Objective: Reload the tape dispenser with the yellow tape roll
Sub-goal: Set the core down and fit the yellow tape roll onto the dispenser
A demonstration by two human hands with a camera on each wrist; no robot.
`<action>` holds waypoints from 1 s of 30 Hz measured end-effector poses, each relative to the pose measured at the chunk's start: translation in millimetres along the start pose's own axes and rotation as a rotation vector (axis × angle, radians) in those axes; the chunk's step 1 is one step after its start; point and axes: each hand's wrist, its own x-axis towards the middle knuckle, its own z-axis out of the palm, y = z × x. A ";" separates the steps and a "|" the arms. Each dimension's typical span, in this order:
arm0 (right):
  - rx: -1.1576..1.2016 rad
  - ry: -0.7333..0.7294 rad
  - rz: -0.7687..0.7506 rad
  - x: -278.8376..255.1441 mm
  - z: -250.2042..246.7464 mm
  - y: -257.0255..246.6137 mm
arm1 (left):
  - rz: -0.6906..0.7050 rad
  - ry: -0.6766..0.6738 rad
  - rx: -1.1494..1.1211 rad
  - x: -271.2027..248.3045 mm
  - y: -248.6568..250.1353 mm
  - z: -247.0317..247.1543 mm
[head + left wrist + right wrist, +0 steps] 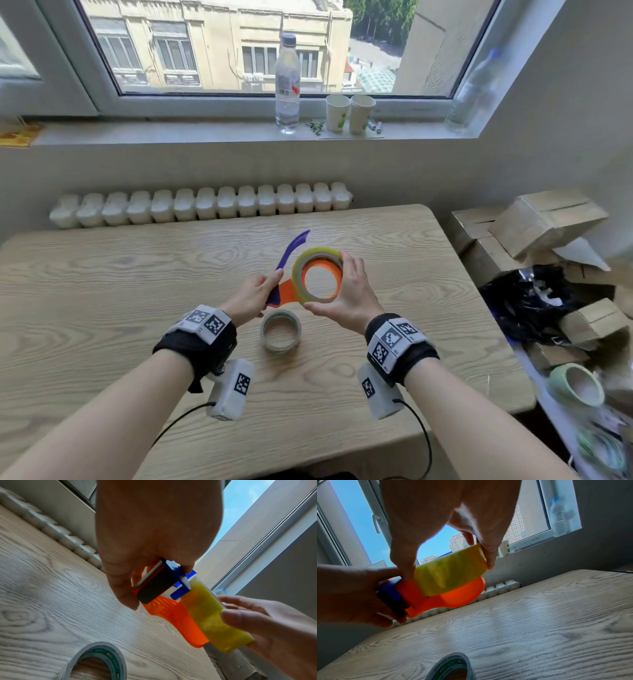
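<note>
An orange tape dispenser (287, 289) with a blue handle (291, 251) is held above the wooden table (137, 284). My left hand (255, 294) grips its cutter end (150, 577), fingers curled round the black roller. The yellow tape roll (310, 262) sits round the dispenser's orange hub (334, 270). My right hand (349, 291) pinches the roll across its width, thumb low and fingers on top. In the wrist views the yellow tape roll (211, 616) (450, 572) lies against the orange dispenser body (180, 622) (453, 599).
A near-empty tape roll with green print (281, 330) lies flat on the table just below my hands. Cardboard boxes (544, 226) and black plastic (527, 305) crowd the right side. A water bottle (287, 82) and two paper cups (349, 113) stand on the windowsill.
</note>
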 end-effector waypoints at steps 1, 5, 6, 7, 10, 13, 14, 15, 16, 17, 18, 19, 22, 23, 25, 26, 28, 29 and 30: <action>-0.013 -0.006 -0.006 -0.1 1.2 -0.2 | -0.001 0.004 0.002 0.1 -0.6 -1.8; -0.015 -0.010 -0.001 0.3 5.7 -0.8 | -0.006 -0.003 -0.042 -1.0 -3.1 -7.8; -0.012 -0.015 0.002 0.8 7.0 -0.5 | 0.000 -0.005 -0.056 -2.0 -3.0 -9.1; -0.013 -0.021 0.002 0.9 8.0 -0.7 | 0.012 -0.009 -0.067 -3.3 -2.7 -10.5; -0.009 -0.034 -0.002 1.9 10.4 -0.8 | 0.033 -0.030 -0.092 -6.7 -1.5 -15.2; -0.010 -0.035 -0.017 3.5 10.9 -0.6 | 0.026 -0.062 -0.103 -8.9 0.2 -19.2; -0.010 -0.038 -0.021 4.0 11.0 -0.6 | 0.025 -0.075 -0.101 -9.2 0.6 -20.3; -0.008 -0.039 -0.024 4.5 10.8 -1.0 | 0.024 -0.089 -0.099 -9.8 1.1 -21.4; -0.002 -0.040 -0.026 5.3 10.5 -1.0 | 0.023 -0.105 -0.097 -10.1 1.4 -22.3; 0.005 -0.040 -0.029 6.2 10.4 -0.9 | 0.022 -0.121 -0.097 -10.2 1.6 -23.1; 0.012 -0.041 -0.033 7.4 10.3 -0.6 | 0.017 -0.134 -0.099 -10.1 1.7 -23.7; 0.020 -0.042 -0.037 8.6 10.0 -0.1 | 0.010 -0.139 -0.103 -10.1 1.8 -24.5; 0.044 -0.046 -0.037 12.3 8.9 1.5 | -0.025 -0.130 -0.134 -8.3 1.6 -25.9; 0.054 -0.048 -0.038 12.9 7.9 1.4 | -0.036 -0.131 -0.147 -7.6 1.5 -26.6; 0.070 -0.060 -0.050 14.2 6.3 1.5 | -0.052 -0.137 -0.184 -6.5 1.9 -27.8; 0.079 -0.077 -0.058 14.9 5.3 1.5 | -0.056 -0.138 -0.201 -6.1 2.5 -28.5; 0.080 -0.133 -0.069 16.7 3.9 1.2 | -0.061 -0.132 -0.221 -5.7 3.2 -29.4; 0.068 -0.160 -0.071 17.6 3.3 0.3 | -0.061 -0.127 -0.229 -5.8 3.7 -30.2; 0.060 -0.174 -0.069 18.6 2.8 -0.7 | -0.060 -0.122 -0.235 -5.5 3.7 -30.9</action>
